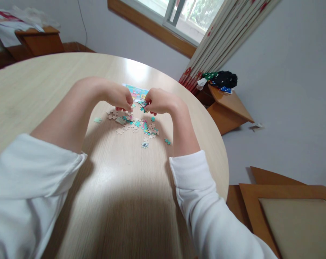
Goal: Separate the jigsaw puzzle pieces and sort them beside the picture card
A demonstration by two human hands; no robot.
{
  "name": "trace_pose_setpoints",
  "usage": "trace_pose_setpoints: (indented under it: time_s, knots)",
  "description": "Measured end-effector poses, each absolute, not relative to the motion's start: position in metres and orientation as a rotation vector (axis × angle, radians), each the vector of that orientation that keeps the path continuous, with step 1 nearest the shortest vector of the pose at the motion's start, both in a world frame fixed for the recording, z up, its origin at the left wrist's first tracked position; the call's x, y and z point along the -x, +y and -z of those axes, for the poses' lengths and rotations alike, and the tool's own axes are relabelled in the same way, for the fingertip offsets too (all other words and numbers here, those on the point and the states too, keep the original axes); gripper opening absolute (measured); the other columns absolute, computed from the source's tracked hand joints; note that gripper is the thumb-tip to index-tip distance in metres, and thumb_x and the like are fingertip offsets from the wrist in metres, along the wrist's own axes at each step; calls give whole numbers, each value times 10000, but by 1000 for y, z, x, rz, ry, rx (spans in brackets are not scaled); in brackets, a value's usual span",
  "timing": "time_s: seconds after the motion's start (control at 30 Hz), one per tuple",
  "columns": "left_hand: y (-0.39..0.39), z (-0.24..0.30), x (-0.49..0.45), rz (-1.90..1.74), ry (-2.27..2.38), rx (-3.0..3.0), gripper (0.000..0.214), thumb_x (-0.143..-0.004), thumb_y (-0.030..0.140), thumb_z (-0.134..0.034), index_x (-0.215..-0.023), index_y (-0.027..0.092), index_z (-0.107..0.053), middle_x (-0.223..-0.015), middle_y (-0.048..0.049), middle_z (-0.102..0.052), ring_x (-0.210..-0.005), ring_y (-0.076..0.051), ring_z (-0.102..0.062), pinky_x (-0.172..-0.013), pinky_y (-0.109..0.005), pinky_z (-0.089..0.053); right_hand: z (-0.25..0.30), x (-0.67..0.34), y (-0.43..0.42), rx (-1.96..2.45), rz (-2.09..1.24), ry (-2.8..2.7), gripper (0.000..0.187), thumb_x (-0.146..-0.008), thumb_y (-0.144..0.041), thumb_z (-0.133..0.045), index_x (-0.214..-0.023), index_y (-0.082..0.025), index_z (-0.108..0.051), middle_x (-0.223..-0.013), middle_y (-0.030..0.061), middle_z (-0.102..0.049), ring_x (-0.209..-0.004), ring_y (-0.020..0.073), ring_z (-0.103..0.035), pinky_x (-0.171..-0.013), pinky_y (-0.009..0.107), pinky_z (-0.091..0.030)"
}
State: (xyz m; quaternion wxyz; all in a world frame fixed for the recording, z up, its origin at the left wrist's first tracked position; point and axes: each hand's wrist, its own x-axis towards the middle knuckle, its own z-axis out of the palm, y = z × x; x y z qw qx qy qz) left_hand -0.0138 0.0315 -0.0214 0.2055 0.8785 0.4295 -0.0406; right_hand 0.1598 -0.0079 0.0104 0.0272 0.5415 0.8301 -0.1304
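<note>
Many small jigsaw pieces [137, 123] lie loosely heaped on the table, some showing teal and pink print and others their plain pale backs. Over the left side of the heap is my left hand [121, 98], its fingers closed in a pinch; whatever they hold is hidden. My right hand [159, 101] pinches a dark teal jigsaw piece [144, 104] at the heap's far right. Behind both hands lies a colourful picture sheet [137, 92], partly covered by pieces and hands. A piece with a black-and-white print [145, 145] rests nearer to me.
The round pale wooden table [120, 194] curves away at the back and right. A pale green piece [98, 119] and a teal piece [167, 141] lie apart from the heap. Beyond the edge are a wooden chair [249, 194], a stool with cloths [230, 104] and a curtain [219, 39].
</note>
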Motion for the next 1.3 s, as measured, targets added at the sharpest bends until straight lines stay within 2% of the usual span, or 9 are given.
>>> trace_pose_setpoints:
  time_s: [0.23, 0.47, 0.6, 0.8, 1.0, 1.2, 1.3]
  knots:
    - [31, 20, 13, 184, 1256, -2427, 325, -664, 507, -579, -726, 209, -693, -569, -18, -612, -677, -208, -562, -708, -281, -373, -14, -160, -11, -1755, 451, 2569, 129, -777, -164, -615, -849, -85, -688, -708, 99, -670, -653, 185, -612, -592, 312, -491]
    - [35, 23, 15, 136, 1208, -2493, 358, -682, 511, -568, -815, 211, -711, -600, -15, -624, -726, -210, -570, -737, -275, -372, -22, -159, -14, -1790, 305, 2618, 181, -838, -190, -558, -815, -57, -679, -704, 90, -654, -727, 185, -633, -631, 278, -493]
    - [34, 23, 13, 154, 1295, -2392, 365, -680, 500, -572, -848, 209, -714, -613, -11, -610, -738, -211, -575, -777, -290, -373, -22, -160, -15, -1786, 325, 2600, 221, -860, -202, -522, -816, -50, -677, -669, 78, -645, -666, 155, -625, -592, 252, -497]
    - [36, 24, 14, 170, 1265, -2434, 387, -695, 530, -554, -868, 221, -710, -625, -11, -614, -747, -205, -570, -769, -286, -370, -23, -163, -15, -1777, 367, 2573, 208, -844, -189, -544, -891, -47, -689, -701, 89, -672, -630, 152, -626, -573, 261, -513]
    - [39, 26, 15, 204, 1258, -2471, 418, -699, 541, -550, -923, 223, -703, -664, -15, -616, -808, -217, -570, -789, -287, -365, -19, -164, -11, -1680, 371, 2408, 179, -767, -170, -665, -924, -107, -723, -708, 49, -699, -695, 169, -672, -643, 266, -517]
    - [47, 32, 19, 165, 1279, -2450, 412, -688, 541, -556, -913, 223, -689, -674, -3, -602, -818, -208, -573, -811, -284, -366, 8, -154, 2, -1558, 485, 2149, 192, -708, -278, -756, -845, -145, -736, -703, 30, -715, -741, 176, -689, -606, 231, -509]
    - [47, 32, 19, 171, 1297, -2435, 405, -698, 527, -550, -932, 224, -683, -688, 4, -597, -831, -206, -576, -826, -294, -364, 17, -151, 5, -1550, 569, 2118, 205, -697, -291, -771, -833, -141, -736, -720, 38, -721, -740, 188, -696, -634, 254, -523]
